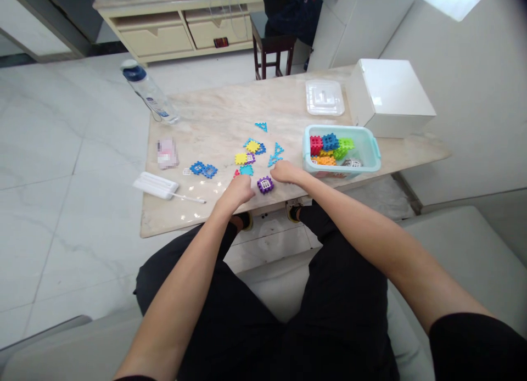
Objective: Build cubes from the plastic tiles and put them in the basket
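My left hand (pixel 241 190) is closed at the table's front edge, just below a cyan notched square (pixel 247 170) and a small red piece (pixel 236 173). My right hand (pixel 285 172) is also closed, fingertips turned down by light-blue triangular pieces (pixel 274 160). What either hand holds, if anything, is hidden. Between them lies a purple notched piece with a white window grid (pixel 265 184). Beyond the left hand are a yellow notched square (pixel 241 159), another yellow piece (pixel 252 146) over blue ones, and a lone blue triangle (pixel 261 127). Two blue pieces (pixel 203 169) lie farther left.
Right of my hands stands a pale-blue bin (pixel 373 164) of coloured blocks. Behind it are a clear lid (pixel 325 97) and a white box (pixel 393 95). At left are a water bottle (pixel 150 95), a pink packet (pixel 167 153) and a white device (pixel 156 185) with a cable.
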A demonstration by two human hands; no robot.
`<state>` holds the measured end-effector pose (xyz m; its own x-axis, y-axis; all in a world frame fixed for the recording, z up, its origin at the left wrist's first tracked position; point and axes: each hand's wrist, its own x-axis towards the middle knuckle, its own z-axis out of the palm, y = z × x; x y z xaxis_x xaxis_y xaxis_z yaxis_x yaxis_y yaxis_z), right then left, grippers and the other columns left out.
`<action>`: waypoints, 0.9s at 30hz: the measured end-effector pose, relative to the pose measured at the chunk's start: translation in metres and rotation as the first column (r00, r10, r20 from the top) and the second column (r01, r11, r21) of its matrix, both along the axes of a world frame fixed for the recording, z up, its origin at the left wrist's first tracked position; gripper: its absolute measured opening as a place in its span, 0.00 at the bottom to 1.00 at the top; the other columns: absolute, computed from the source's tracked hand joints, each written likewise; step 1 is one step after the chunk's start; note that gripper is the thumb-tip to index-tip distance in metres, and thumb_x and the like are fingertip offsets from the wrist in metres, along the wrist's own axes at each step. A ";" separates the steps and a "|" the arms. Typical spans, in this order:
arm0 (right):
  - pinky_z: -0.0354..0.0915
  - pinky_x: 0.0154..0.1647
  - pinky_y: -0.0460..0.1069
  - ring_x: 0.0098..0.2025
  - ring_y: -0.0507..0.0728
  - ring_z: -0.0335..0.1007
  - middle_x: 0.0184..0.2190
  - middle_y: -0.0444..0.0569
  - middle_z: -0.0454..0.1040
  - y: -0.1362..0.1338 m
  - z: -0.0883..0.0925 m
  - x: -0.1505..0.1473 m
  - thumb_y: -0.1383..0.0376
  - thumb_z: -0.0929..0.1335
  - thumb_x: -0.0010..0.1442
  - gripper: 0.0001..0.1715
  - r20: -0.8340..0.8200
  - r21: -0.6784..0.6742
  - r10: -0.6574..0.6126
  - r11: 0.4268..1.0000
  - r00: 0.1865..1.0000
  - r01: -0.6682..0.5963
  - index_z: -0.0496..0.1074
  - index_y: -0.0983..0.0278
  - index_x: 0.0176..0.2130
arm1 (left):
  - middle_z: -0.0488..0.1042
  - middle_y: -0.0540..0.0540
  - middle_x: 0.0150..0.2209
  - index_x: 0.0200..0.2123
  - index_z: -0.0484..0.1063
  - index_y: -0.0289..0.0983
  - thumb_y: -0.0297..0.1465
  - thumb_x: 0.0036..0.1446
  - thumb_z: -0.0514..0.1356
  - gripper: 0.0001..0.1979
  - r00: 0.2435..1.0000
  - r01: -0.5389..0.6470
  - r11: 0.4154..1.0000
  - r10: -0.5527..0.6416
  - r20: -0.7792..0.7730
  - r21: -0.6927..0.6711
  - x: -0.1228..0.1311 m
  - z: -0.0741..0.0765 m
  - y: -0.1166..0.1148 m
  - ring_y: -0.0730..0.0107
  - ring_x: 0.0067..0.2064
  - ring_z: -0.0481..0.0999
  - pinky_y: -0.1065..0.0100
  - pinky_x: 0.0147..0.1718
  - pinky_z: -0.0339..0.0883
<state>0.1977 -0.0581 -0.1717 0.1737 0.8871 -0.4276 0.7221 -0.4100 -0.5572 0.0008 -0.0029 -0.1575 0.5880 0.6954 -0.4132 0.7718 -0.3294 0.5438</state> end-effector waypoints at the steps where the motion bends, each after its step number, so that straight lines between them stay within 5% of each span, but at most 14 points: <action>1: 0.69 0.63 0.54 0.61 0.70 0.77 0.50 0.73 0.82 0.000 0.001 0.000 0.69 0.69 0.68 0.14 0.050 0.037 0.010 0.999 0.999 -0.012 0.81 0.77 0.48 | 0.83 0.34 0.37 0.35 0.81 0.33 0.23 0.54 0.67 0.05 0.999 0.011 0.997 -0.009 -0.035 0.081 -0.002 0.009 0.000 0.47 0.46 0.83 0.60 0.50 0.71; 5: 0.62 0.72 0.57 0.67 0.65 0.70 0.62 0.67 0.76 0.008 0.005 -0.006 0.73 0.60 0.72 0.25 0.215 0.158 0.084 0.980 0.973 -0.119 0.77 0.74 0.60 | 0.83 0.27 0.48 0.50 0.80 0.31 0.21 0.66 0.52 0.18 0.979 0.103 0.941 -0.038 -0.202 0.323 -0.008 0.048 -0.004 0.43 0.54 0.83 0.56 0.53 0.73; 10: 0.59 0.75 0.55 0.70 0.61 0.65 0.67 0.62 0.72 0.036 -0.001 -0.024 0.76 0.60 0.71 0.30 0.342 0.215 0.219 0.929 0.914 -0.303 0.73 0.70 0.67 | 0.83 0.30 0.53 0.60 0.76 0.36 0.22 0.69 0.48 0.24 0.982 0.085 0.946 -0.027 -0.188 0.312 -0.021 0.078 -0.008 0.44 0.57 0.84 0.54 0.52 0.75; 17: 0.65 0.71 0.58 0.65 0.63 0.73 0.63 0.64 0.76 0.069 -0.016 -0.028 0.78 0.64 0.67 0.31 0.430 0.201 0.337 0.869 0.838 -0.453 0.75 0.70 0.66 | 0.84 0.31 0.52 0.57 0.77 0.35 0.22 0.71 0.48 0.21 0.975 0.047 0.962 0.015 -0.223 0.270 -0.056 0.090 0.002 0.47 0.58 0.84 0.56 0.54 0.76; 27: 0.60 0.73 0.56 0.69 0.64 0.69 0.66 0.64 0.74 0.097 -0.041 -0.043 0.74 0.65 0.70 0.26 0.425 0.121 0.398 0.865 0.813 -0.486 0.74 0.69 0.64 | 0.83 0.29 0.52 0.59 0.76 0.34 0.20 0.70 0.46 0.24 0.989 0.035 0.965 0.004 -0.150 0.259 -0.066 0.096 0.000 0.45 0.57 0.84 0.55 0.53 0.76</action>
